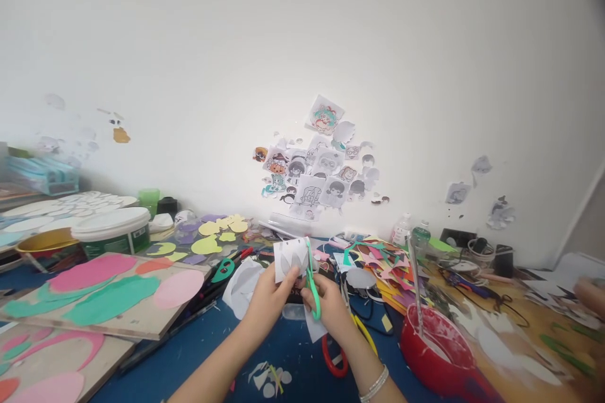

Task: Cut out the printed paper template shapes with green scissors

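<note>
At six o'clock over the blue desk [208, 340], the left hand [269, 296] pinches a white printed paper sheet [289, 258]; at its three o'clock, the right hand [331, 312] grips green-handled scissors [312, 283], blades on the sheet.

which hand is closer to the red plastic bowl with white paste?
Right. The right hand, gripping green-handled scissors, sits just left of the red plastic bowl; the left hand, holding white paper, is farther left.
</note>
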Demonstrator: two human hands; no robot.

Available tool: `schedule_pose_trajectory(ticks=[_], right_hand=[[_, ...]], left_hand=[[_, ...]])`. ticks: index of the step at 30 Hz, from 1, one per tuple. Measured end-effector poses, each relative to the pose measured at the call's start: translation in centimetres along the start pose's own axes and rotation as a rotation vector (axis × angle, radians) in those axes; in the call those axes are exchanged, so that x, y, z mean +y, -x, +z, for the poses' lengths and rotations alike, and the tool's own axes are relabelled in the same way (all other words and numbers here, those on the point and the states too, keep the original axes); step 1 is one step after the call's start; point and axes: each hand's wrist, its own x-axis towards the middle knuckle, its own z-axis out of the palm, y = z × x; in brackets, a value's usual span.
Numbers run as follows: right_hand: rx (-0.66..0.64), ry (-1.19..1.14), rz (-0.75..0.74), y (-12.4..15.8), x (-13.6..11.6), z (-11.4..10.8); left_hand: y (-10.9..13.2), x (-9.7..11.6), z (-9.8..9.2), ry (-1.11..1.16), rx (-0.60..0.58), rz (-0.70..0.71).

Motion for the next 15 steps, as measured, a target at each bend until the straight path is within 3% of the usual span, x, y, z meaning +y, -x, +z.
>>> schedule_pose_trajectory(ticks=[2,4,9,15], right_hand=[[-0.029,-0.011,0.010,0.1,0.1,-0.2],[-0.091,-0.029,0.015,0.2,0.0,-0.6],[-0.287,-0.021,0.043,0.5,-1.2,-1.6],[-0.372,0.014,0.073,0.8,-2.2,-1.4]], left_hand=[[-0.1,0.2,-0.3,-0.042,0.038,-0.004],[-0.3,0.4,-0.9,-0.040,0.002,-0.002],[-0.8,0.8,-3.1,0.049,-0.213,-0.016],[-0.8,1.6,-4.3,0.081,-0.432,-0.098]])
